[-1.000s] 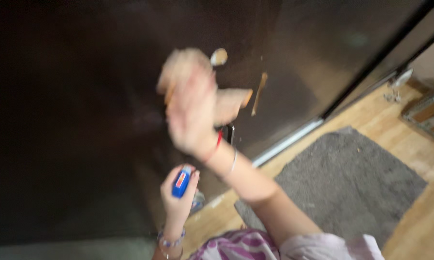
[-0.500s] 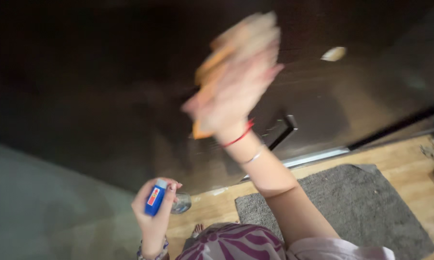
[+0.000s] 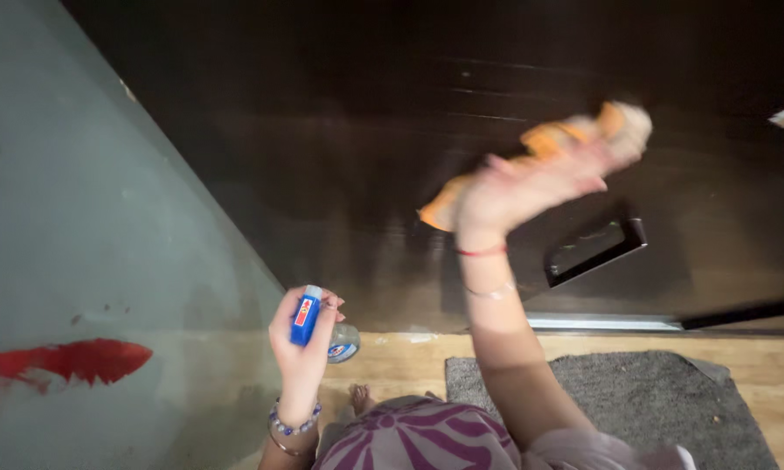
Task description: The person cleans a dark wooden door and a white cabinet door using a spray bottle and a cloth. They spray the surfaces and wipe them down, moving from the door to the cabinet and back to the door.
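My right hand (image 3: pixel 518 187) presses an orange and beige cloth (image 3: pixel 549 144) flat against a dark glossy door (image 3: pixel 340 130). The hand and cloth are blurred by motion. Just below and right of them is the door's black rectangular handle (image 3: pixel 596 252). My left hand (image 3: pixel 301 335) is lower, near the door's bottom edge, wrapped around a spray bottle (image 3: pixel 318 326) with a blue head and a clear body. Bead bracelets circle that wrist.
A pale green wall (image 3: pixel 87 261) with a red smear (image 3: pixel 61 361) fills the left. A grey mat (image 3: pixel 662 400) lies on the wooden floor (image 3: pixel 757 361) below the door. My bare foot (image 3: pixel 360 399) and purple patterned clothing (image 3: pixel 418 439) show at the bottom.
My right hand has swept the cloth across the door, from upright to stretched rightwards. The view has swung left, bringing the green wall in. The left hand keeps the bottle.
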